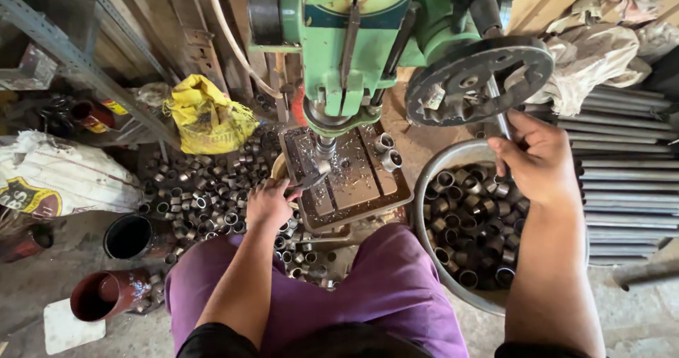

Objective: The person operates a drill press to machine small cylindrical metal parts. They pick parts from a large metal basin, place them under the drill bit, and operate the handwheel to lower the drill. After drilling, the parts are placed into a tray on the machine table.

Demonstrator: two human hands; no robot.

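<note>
two hands: both are seen at a green drill press (346, 54), above purple-clad knees.
left hand (269, 202): fingers are closed on a pair of pliers (305, 182); the tips are pointed at the spot under the spindle (324, 148).
right hand (539, 161): fingers are curled round a thin handle (499, 121) that hangs from the dark handwheel (479, 81).
drill table (353, 181): it is strewn with metal shavings; two short metal rings (387, 151) are stood on it, right of the spindle.
basin (431, 181): it is set on the floor under the right arm and filled with short metal rings.
ring pile (212, 188): more rings are heaped on the floor left of the table.
yellow bag (209, 117): it is crumpled behind the pile.
rods (622, 174): they are stacked at the right edge.
red cans (106, 294): two are lying open at lower left.
</note>
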